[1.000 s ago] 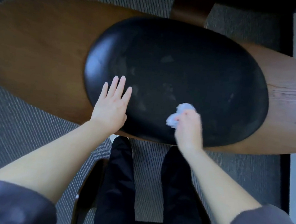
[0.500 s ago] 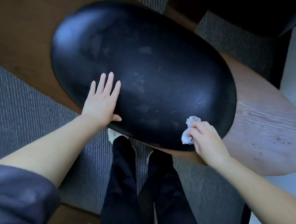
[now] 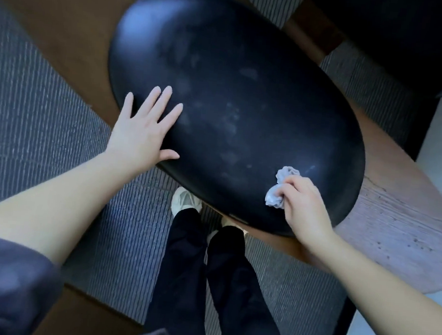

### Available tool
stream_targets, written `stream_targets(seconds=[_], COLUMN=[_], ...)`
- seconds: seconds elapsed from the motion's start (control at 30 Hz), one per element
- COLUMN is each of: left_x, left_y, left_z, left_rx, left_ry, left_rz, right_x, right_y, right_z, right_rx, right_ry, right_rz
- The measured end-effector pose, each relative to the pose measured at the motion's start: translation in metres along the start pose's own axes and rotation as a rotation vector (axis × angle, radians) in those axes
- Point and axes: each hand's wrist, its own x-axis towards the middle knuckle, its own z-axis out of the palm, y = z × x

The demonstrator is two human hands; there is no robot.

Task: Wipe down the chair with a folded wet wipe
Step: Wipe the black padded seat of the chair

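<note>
Since a second ago the wipe (image 3: 280, 188) has slid from the middle of the cushion's near edge toward its right end. It is bunched up and sticks out to the left of the right hand (image 3: 306, 205), whose curled fingers pinch it against the black cushion (image 3: 247, 102). The left hand (image 3: 143, 130) lies flat, fingers spread, on the cushion's near left edge. The cushion sits on a wooden seat (image 3: 399, 211) over striped carpet (image 3: 31, 108).
</note>
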Motion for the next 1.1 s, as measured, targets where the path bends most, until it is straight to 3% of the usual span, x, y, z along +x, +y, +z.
stream_targets(seconds=[0.17, 0.23, 0.33, 0.4, 0.57, 0.63, 0.73, 0.77, 0.9, 0.93, 1.0, 1.1], left_x=[-0.02, -0.023, -0.024, -0.024, -0.027, -0.029, -0.032, -0.032, -0.041, -0.044, -0.048, -0.049], left_y=[-0.004, -0.006, -0.008, -0.008, -0.011, -0.016, -0.02, -0.019, -0.014, -0.012, -0.012, -0.013], left_z=[0.022, 0.03, 0.041, 0.044, 0.051, 0.054, 0.06, 0.061, 0.065, 0.067, 0.073, 0.079], left_rx=[-0.173, -0.236, -0.271, -0.282, -0.327, -0.317, -0.281, -0.269, -0.234, -0.225, -0.21, -0.226], left_ry=[0.089, 0.096, 0.105, 0.115, 0.121, 0.13, 0.144, 0.156, 0.153, 0.152, 0.165, 0.188], left_rz=[-0.26, -0.359, -0.415, -0.445, -0.448, -0.409, -0.372, -0.371, -0.435, -0.442, -0.433, -0.422], right_x=[0.098, 0.146, 0.216, 0.231, 0.151, 0.167, 0.233, 0.242, 0.177, 0.154, 0.157, 0.228], right_y=[-0.1, -0.136, -0.153, -0.157, -0.145, -0.14, -0.164, -0.176, -0.175, -0.167, -0.159, -0.185], right_z=[0.035, 0.04, 0.034, 0.028, 0.043, 0.038, 0.022, 0.02, 0.041, 0.041, 0.036, 0.023], right_rx=[0.104, 0.234, 0.38, 0.358, 0.153, 0.167, 0.25, 0.244, 0.122, 0.098, 0.088, 0.166], right_ry=[-0.065, 0.058, 0.348, 0.403, 0.108, 0.126, 0.394, 0.43, 0.202, 0.131, 0.144, 0.384], right_rz=[-0.193, -0.236, -0.041, 0.059, -0.438, -0.412, -0.127, -0.122, -0.544, -0.574, -0.516, -0.276])
